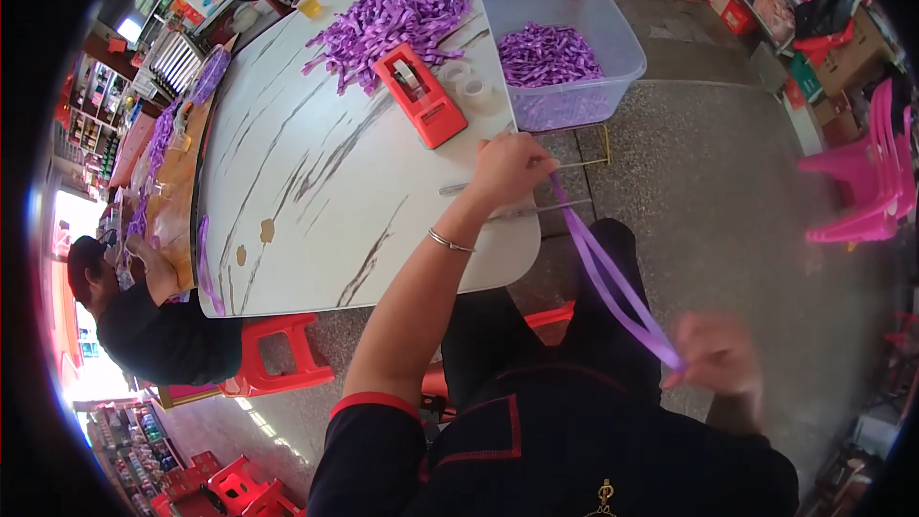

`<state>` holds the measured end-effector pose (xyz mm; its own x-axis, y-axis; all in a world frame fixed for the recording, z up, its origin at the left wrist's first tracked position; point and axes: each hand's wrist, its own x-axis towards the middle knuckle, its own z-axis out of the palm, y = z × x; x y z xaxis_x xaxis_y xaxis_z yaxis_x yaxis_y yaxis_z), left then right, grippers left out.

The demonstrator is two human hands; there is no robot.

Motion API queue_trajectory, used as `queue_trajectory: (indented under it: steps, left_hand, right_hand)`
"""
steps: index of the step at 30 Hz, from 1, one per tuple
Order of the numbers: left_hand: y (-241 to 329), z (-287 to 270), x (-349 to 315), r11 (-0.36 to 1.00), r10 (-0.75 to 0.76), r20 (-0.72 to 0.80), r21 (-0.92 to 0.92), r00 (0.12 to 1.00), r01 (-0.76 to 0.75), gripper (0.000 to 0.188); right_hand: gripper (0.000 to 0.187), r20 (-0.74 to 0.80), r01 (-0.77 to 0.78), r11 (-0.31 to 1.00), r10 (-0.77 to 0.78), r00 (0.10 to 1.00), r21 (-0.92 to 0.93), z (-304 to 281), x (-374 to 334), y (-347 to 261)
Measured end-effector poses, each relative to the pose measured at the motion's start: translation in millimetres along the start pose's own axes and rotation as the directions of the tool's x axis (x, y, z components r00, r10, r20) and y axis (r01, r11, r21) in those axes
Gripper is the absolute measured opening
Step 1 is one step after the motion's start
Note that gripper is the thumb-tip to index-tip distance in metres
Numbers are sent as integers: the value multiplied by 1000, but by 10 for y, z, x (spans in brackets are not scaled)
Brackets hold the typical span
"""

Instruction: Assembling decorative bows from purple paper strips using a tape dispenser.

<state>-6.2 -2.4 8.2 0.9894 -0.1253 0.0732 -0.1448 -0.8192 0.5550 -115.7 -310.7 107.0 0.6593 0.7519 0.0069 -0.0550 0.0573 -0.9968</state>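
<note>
A purple ribbon (610,273) runs in a long doubled loop between my two hands, over my lap. My left hand (515,168) is closed at the table's right edge, pinching the loop's upper end beside two thin metal rods (572,165) that jut out past the edge. At the lower right, my right hand (716,352) is smeared by motion; the ribbon's other end runs into its fingers. Just beyond my left hand, a red tape dispenser (421,101) lies on the marble-patterned table (287,220). Clear tape rolls (473,88) lie beside it.
A heap of purple ribbon pieces (407,14) covers the table's far end, near a yellow cup (307,4). A clear plastic bin (622,62) with more pieces stands right of the table. Another person (158,325) sits at the left by a red stool (282,354). Pink stools (866,172) stand far right.
</note>
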Motion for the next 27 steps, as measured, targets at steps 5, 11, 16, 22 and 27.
queue_trajectory:
  steps: [5,11,16,22,27]
  left_hand:
    - [-83,14,-8,999,-22,-16,41,1000,23,23]
    - [-34,7,6,999,-33,31,29,999,32,27]
    - [66,-41,-7,992,-119,109,66,987,112,29]
    - [30,-37,-23,993,-115,92,31,989,112,31]
    - [-26,8,-9,996,-85,51,-1,995,85,28]
  right_hand:
    - [6,-44,-140,980,135,990,-138,292,-425,457]
    - [18,-169,-542,840,539,825,34,667,-501,977]
    - [25,-147,-461,860,496,855,220,762,-584,1262]
    - [24,-181,-435,866,482,857,245,805,-602,1187]
    - [23,-142,-433,882,460,877,185,787,-558,1283]
